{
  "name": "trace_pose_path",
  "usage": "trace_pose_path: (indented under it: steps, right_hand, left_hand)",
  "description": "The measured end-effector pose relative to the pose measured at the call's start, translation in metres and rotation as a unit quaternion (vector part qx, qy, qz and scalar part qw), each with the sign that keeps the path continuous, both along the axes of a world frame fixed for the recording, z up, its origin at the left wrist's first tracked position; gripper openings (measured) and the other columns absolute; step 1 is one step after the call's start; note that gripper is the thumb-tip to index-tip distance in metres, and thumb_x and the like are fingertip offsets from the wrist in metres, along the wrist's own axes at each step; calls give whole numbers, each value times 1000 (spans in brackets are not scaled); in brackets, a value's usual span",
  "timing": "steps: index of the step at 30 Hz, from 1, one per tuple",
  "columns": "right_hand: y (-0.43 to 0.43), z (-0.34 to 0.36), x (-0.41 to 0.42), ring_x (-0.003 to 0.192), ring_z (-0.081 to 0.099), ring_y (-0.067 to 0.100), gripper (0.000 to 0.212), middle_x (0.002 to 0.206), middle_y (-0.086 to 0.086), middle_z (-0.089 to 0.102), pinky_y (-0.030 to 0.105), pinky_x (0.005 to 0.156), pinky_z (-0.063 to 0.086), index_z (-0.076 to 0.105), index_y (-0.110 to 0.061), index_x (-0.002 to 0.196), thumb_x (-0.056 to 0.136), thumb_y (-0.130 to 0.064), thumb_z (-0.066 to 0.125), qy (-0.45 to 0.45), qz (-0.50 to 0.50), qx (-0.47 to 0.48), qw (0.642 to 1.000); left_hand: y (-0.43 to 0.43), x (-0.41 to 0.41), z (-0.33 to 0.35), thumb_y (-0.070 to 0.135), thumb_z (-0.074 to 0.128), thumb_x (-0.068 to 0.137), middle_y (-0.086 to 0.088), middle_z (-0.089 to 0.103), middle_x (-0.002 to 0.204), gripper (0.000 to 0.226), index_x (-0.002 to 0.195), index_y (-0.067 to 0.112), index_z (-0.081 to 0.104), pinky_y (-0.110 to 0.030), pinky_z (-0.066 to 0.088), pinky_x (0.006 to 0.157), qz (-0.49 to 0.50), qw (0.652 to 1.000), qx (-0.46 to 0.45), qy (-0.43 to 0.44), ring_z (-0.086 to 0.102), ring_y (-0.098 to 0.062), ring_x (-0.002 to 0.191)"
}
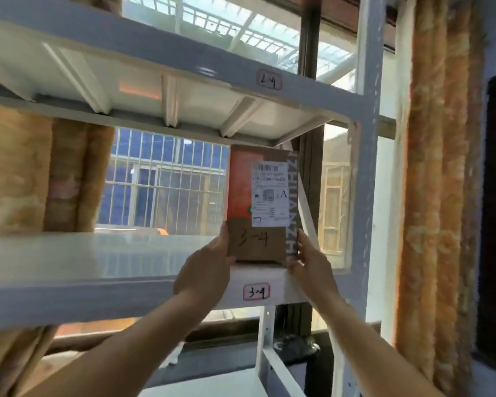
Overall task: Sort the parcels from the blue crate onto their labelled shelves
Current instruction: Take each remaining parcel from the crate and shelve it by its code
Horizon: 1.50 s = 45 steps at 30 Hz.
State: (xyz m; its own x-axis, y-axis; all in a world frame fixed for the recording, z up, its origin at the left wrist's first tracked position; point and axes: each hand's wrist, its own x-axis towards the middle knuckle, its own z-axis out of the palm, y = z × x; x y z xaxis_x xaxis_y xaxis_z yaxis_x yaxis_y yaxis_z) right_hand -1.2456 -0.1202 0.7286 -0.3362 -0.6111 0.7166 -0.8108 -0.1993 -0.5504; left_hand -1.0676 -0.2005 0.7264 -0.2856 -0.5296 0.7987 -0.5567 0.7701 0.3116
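Both hands up on the parcel [259, 203], one per side: left hand [205, 272] flat against its lower left edge, right hand [309, 260] against its lower right edge, parcel clamped between them

Parcel is a cardboard box standing upright on the shelf board [98, 253], at the board's right end, bottom edge seated near the front lip. "3-4" handwritten on the brown lower face between the two hands. Above the hands: white shipping label [270, 194] with barcode and a letter A, orange panel to its left, grey strip with vertical lettering down the right edge

Directly below the hands, on the shelf's front rail: red-bordered tag [256, 292] reading "3-4"

Over the parcel top, the next shelf up [166, 96], ribbed underside; parcel top sits just under it, tight clearance. Its front rail carries tag [269, 79], looks like "2-4", blurred

Just beyond the right hand: white diagonal brace [307, 213] close to the parcel's right edge, then the rack upright [368, 167]. Whether parcel touches the brace, can't tell

Left of the left hand the board is bare. Behind the rack: barred window [163, 181]. Orange-brown curtain [438, 196] well right of the upright, same fabric far left
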Motion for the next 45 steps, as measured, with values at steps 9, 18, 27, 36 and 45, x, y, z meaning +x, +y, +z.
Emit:
trace_pose_path:
  steps: [9, 18, 27, 36, 45]
  right_hand:
    - [-27, -23, -4, 66, 51, 14, 32, 73, -9, 53, 30, 72, 50, 59, -15, 113, 101, -26, 31, 133, -165, -31, 977]
    - [-17, -27, -11, 68, 61, 12, 31, 77, -6, 65, 29, 70, 54, 62, -16, 108, 100, -34, 38, 54, -106, -65, 991]
    - [17, -33, -36, 76, 57, 6, 28, 86, -9, 61, 11, 60, 39, 63, -20, 108, 98, -30, 38, 28, -105, -49, 993]
    - [29, -46, -24, 91, 67, 5, 67, 104, -12, 70, 28, 81, 59, 61, -24, 119, 80, -67, 28, 5, -47, -121, 991]
    - [40, -40, -12, 106, 62, 9, 54, 118, -7, 64, 30, 91, 53, 43, -23, 138, 88, -39, 58, 27, -102, -50, 993]
  left_hand:
    - [-7, -8, 2, 14, 38, 96, 0, 57, 71, 59, 148, 28, 14, -28, 42, 49, 93, 994, 18, -45, 57, -17, 61]
    - [-2, 2, -5, 23, 43, 98, 0, 70, 83, 59, 148, 35, 13, -28, 55, 63, 47, 995, -72, -41, 63, -14, 64]
    - [19, -24, -14, 15, 45, 96, -6, 72, 101, 73, 138, 42, -8, -28, 58, 62, -37, 997, -51, -42, 71, -18, 75]
    - [18, -19, -21, 18, 48, 95, -5, 71, 103, 76, 134, 49, -10, -29, 60, 66, -65, 995, -67, -41, 73, -17, 80]
    - [9, -26, -10, 15, 50, 93, -5, 64, 120, 75, 151, 22, 2, -23, 55, 72, 16, 998, 50, -18, 68, -15, 84]
